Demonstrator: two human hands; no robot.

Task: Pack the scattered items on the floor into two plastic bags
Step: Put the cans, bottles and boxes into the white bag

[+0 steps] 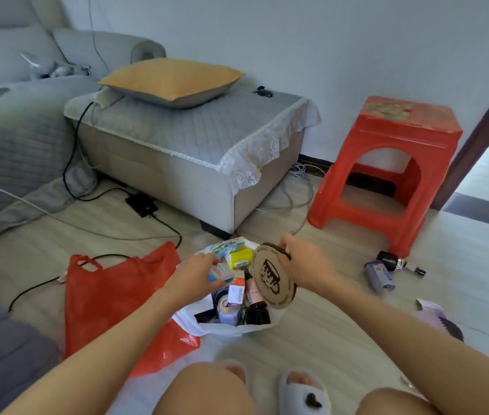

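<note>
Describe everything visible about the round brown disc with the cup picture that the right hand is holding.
The round disc is flat, tan-brown, and looks like cardboard or thin wood. A dark cup drawing sits in its middle, with dashed marks around the rim. It is tilted on edge over the open white bag, face toward the camera. The right hand pinches its upper edge; its lower edge is among the packed items.
</note>
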